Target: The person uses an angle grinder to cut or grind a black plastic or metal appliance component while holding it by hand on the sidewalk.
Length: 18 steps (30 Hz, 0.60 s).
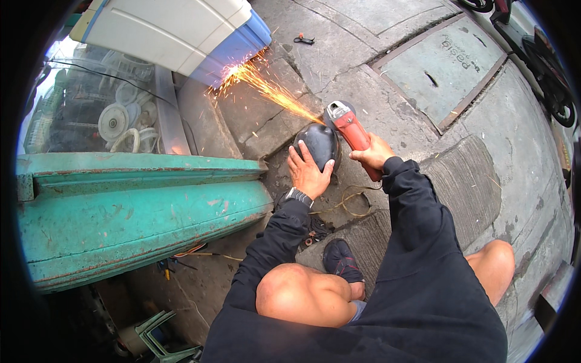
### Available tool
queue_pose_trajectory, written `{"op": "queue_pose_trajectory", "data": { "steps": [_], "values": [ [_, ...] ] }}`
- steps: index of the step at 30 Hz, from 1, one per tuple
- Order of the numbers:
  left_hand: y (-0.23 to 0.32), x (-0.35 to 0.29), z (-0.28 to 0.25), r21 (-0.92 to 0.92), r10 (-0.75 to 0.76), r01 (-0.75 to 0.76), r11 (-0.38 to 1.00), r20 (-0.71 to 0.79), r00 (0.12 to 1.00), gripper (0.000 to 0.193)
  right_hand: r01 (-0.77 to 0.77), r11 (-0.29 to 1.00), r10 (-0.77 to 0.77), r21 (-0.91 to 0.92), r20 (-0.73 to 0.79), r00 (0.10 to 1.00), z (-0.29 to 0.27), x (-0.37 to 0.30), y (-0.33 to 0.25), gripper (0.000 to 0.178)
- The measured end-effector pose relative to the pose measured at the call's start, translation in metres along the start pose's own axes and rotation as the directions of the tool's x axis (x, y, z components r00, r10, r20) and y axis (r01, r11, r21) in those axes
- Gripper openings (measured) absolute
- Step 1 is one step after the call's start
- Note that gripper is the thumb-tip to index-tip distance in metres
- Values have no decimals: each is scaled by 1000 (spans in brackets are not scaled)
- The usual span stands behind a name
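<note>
My right hand (376, 152) is wrapped round the red body of an angle grinder (351, 128). The grinder's disc meets the upper right edge of a black, rounded, shiny piece (319, 143), and a stream of orange sparks (272, 92) flies off to the upper left. My left hand (310, 171) grips the near left side of the black piece, fingers spread over its curve and thumb on the right. What the black piece belongs to cannot be made out. A watch is on my left wrist.
Sparks reach a white and blue box (181, 36) at upper left. A green metal ledge (145, 202) runs along the left, below a glass case (115, 103) with white parts inside. A cord (345, 202) lies near my shoe (342, 259). A motorcycle (544, 72) stands far right.
</note>
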<state>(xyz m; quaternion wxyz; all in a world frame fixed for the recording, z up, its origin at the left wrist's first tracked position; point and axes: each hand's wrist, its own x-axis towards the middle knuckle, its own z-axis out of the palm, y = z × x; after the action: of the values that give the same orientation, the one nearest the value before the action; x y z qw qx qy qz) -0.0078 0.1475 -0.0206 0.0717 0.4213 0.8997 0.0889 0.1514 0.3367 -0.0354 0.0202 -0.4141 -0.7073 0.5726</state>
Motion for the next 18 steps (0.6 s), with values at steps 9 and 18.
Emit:
{"op": "queue_pose_trajectory", "data": {
  "steps": [9, 18],
  "values": [
    [-5, -1, 3, -18, 11, -11, 1000, -28, 1000, 111, -20, 999, 19, 29, 9, 1000, -2, -9, -2, 80],
    [1, -1, 1, -11, -8, 8, 1000, -15, 1000, 110, -19, 1000, 19, 9, -73, 997, 6, -37, 26, 79]
  ]
}}
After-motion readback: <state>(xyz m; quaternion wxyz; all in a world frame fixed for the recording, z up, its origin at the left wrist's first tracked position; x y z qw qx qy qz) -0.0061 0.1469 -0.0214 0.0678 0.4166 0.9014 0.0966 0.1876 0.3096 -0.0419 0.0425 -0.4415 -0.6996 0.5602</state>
